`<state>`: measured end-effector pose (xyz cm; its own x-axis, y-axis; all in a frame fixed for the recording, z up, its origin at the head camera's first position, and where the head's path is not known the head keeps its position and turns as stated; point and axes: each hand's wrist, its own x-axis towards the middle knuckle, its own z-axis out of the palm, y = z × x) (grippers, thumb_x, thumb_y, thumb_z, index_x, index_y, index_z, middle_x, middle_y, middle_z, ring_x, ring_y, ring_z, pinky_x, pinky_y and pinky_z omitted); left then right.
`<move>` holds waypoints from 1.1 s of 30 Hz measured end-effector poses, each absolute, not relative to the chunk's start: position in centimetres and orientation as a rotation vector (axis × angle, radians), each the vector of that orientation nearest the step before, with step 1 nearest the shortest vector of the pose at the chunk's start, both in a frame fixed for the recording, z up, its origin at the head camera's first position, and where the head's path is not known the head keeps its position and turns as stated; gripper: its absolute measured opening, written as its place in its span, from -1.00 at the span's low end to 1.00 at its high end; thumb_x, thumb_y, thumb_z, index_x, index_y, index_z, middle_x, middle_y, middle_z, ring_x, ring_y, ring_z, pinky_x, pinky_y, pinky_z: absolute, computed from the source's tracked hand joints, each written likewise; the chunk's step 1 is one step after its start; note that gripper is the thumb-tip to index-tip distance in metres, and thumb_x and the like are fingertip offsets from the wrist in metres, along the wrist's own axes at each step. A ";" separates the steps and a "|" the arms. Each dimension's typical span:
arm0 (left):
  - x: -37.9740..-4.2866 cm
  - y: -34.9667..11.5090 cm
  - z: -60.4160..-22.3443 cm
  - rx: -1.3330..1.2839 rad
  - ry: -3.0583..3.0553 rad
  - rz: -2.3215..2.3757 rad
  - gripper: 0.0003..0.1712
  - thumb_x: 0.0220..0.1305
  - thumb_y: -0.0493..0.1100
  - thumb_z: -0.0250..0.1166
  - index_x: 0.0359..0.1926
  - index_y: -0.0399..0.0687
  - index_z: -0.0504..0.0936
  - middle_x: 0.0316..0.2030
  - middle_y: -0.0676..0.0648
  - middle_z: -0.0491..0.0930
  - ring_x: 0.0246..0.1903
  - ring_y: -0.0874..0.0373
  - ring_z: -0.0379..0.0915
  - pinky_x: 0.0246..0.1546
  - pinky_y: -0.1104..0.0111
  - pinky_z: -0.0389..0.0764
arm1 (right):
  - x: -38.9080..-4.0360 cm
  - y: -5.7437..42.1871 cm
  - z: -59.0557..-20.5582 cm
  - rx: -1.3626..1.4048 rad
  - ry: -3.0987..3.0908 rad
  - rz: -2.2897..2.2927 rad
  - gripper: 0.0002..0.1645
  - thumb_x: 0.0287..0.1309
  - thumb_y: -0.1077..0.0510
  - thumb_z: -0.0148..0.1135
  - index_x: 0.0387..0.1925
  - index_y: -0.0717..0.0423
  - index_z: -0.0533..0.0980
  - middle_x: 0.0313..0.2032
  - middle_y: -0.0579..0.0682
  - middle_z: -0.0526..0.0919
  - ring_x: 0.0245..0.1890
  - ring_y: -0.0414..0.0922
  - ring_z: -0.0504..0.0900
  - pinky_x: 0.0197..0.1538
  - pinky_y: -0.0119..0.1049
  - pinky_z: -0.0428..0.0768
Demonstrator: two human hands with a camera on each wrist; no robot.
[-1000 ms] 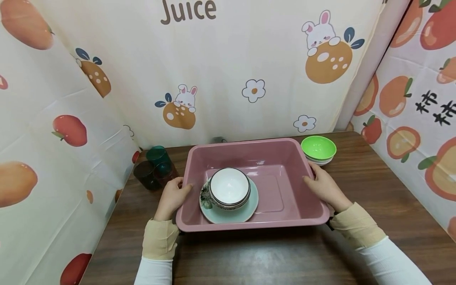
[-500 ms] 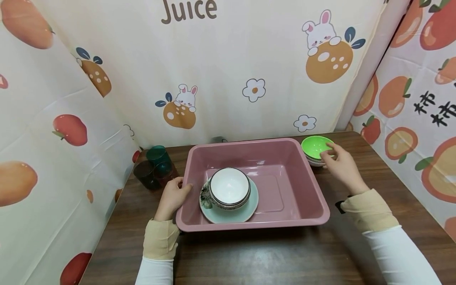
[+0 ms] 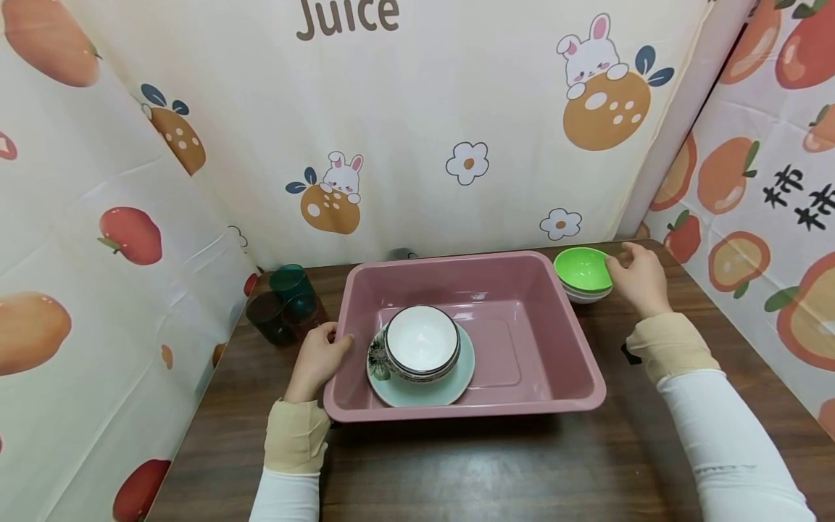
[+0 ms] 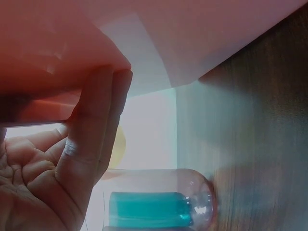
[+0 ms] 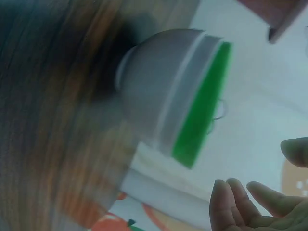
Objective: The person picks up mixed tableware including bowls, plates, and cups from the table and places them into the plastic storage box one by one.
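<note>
A pink plastic basin point(image 3: 463, 412) stands on the wooden table. My left hand point(image 3: 317, 360) grips its left rim, thumb over the inside and fingers against the outer wall point(image 4: 103, 110). In the basin's left part lies a pale green plate point(image 3: 453, 388) bearing a stack of dark-rimmed bowls point(image 3: 422, 339), the top one white inside. Beyond the basin's right edge is another stack, with a bright green bowl point(image 3: 583, 270) on top of pale ones point(image 5: 159, 86). My right hand point(image 3: 642, 281) is just right of that stack; the right wrist view shows its fingers apart from the bowls, holding nothing.
Tinted transparent cups stand left of the basin: a teal one point(image 3: 291, 280), a dark one point(image 3: 266, 313) and a reddish one point(image 3: 314, 319). Fruit-printed cloth hangs at the back point(image 3: 404, 109) and both sides. Table surface point(image 3: 457, 471) shows in front of the basin.
My right hand has let go of the basin's right rim and moved right and back, past the front of the green bowl to its right side. My left hand keeps its hold.
</note>
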<state>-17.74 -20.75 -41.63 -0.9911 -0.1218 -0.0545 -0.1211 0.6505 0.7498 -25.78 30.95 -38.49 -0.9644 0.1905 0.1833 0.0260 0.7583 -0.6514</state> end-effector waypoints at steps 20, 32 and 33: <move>-17.8 -20.7 -41.6 0.220 -2.837 -1.315 -0.64 0.27 -0.17 0.21 -0.02 -0.33 0.62 -0.27 -0.24 0.68 -0.36 0.06 0.55 -0.34 0.35 0.51 | -28.3 32.4 -41.5 -0.290 -2.912 0.804 -0.47 0.18 0.13 -0.15 -0.05 0.51 0.48 -0.08 0.51 0.52 -0.06 0.43 0.48 -0.06 0.22 0.42; -17.8 -20.6 -41.8 0.227 -2.844 -1.315 -0.65 0.27 -0.16 0.21 -0.02 -0.31 0.63 -0.26 -0.23 0.68 -0.36 0.06 0.56 -0.33 0.35 0.52 | -28.5 32.6 -42.6 -0.354 -2.871 0.803 -0.57 0.13 0.18 -0.14 -0.32 0.47 0.56 -0.26 0.46 0.57 -0.17 0.38 0.52 -0.17 0.13 0.43; -17.8 -20.6 -41.8 0.226 -2.844 -1.312 -0.66 0.27 -0.16 0.21 -0.03 -0.31 0.63 -0.26 -0.24 0.68 -0.36 0.06 0.56 -0.33 0.34 0.52 | -28.5 32.6 -42.6 -0.360 -2.874 0.807 -0.57 0.13 0.18 -0.14 -0.32 0.47 0.56 -0.26 0.46 0.57 -0.16 0.38 0.52 -0.16 0.13 0.43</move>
<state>-17.80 -20.65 -41.79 -0.9896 -0.1309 -0.0592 -0.1300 0.6403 0.7570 -28.54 32.57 -42.56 -0.9624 0.2638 0.0645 0.1917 0.8281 -0.5268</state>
